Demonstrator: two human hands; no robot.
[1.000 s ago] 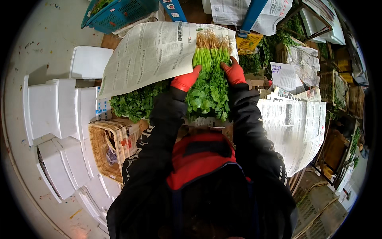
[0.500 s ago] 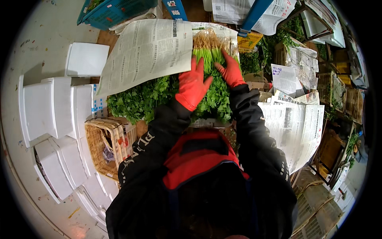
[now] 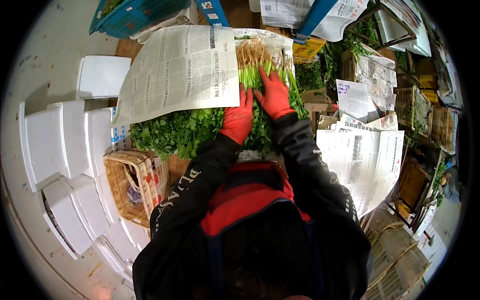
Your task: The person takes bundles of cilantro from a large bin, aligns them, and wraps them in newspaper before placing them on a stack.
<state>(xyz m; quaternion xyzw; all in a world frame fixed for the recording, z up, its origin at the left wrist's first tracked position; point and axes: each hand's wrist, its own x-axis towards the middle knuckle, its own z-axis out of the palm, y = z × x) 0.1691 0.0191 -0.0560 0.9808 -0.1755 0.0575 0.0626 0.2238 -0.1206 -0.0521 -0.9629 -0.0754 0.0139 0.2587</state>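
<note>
My left hand (image 3: 237, 116) in a red glove rests on leafy green herbs (image 3: 170, 132) beside a newspaper sheet (image 3: 175, 70), its fingers stretched flat against pale stems (image 3: 248, 75) with brown roots (image 3: 252, 50). My right hand (image 3: 274, 95), also red-gloved, lies on the bunch just right of it, fingers extended over the stems toward the roots. Both hands are open. The sheet covers the upper left part of the greens, and another newspaper layer shows behind the roots.
White foam boxes (image 3: 52, 140) line the left, beside a woven basket (image 3: 112, 175). A teal crate (image 3: 112, 25), blue post (image 3: 312, 20) and yellow crate (image 3: 307, 50) stand beyond. Stacked newspapers (image 3: 357, 165), more greens (image 3: 325, 70) and wooden crates (image 3: 442, 130) fill the right.
My left hand moved off the stems down onto the leaves, then slightly forward. My right hand has shifted leftward over the bunch, closer to my left hand, with its fingers straightened.
</note>
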